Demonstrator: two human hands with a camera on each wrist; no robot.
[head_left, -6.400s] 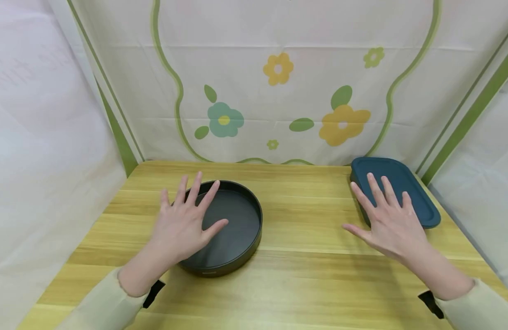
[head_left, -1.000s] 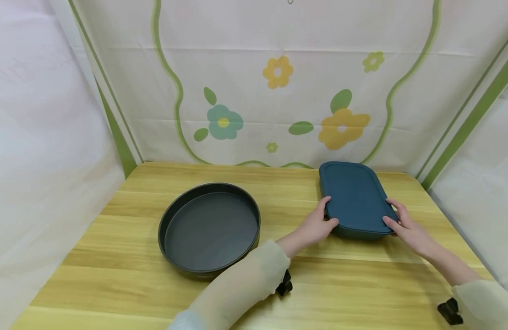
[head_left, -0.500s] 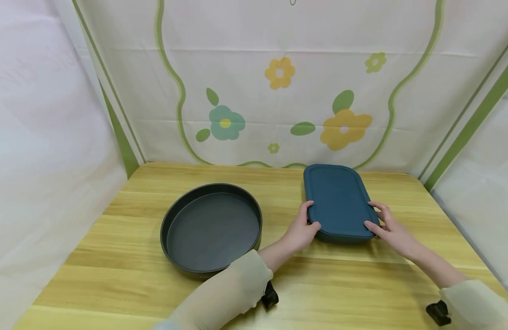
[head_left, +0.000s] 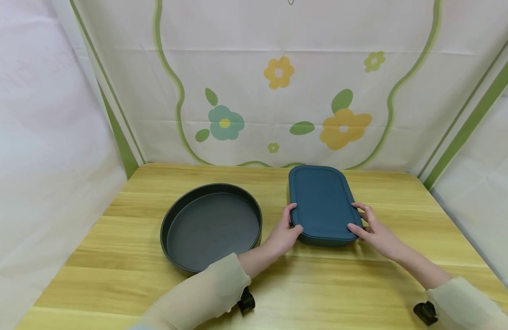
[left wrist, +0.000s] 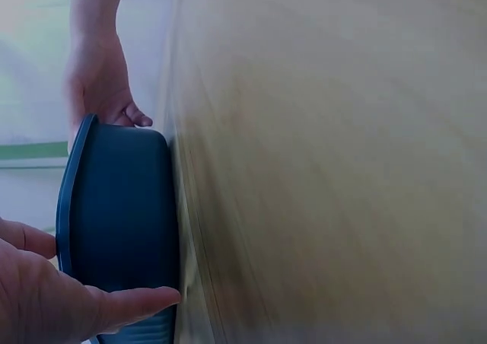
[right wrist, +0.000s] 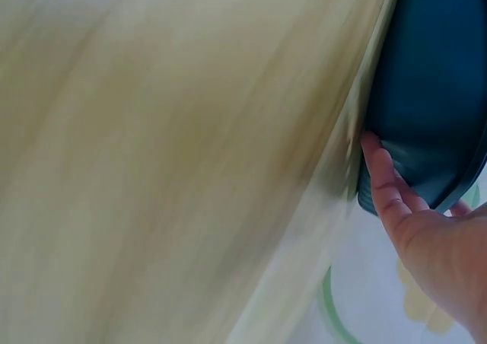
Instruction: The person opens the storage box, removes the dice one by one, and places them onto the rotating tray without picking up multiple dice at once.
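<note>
A dark blue rectangular lidded food container [head_left: 325, 201] is right of the table's middle in the head view. My left hand [head_left: 283, 233] grips its near left corner, with the thumb on the lid's edge. On the opposite side, my right hand [head_left: 375, 231] holds the near right corner the same way. The left wrist view shows the container's side wall [left wrist: 125, 199] between both hands, its base at or very close to the tabletop. In the right wrist view, fingers of the right hand [right wrist: 441, 245] reach under the rim along the wall.
A round black pan [head_left: 212, 229] sits left of the container on the wooden table [head_left: 93, 266], partly behind the left forearm. A white cloth backdrop [head_left: 245, 78] with printed flowers stands along the far table edge.
At first both hands were spread open, apart from each other. Now both hold the food container, which has moved left across the table toward the pan. The pan stays where it was.
</note>
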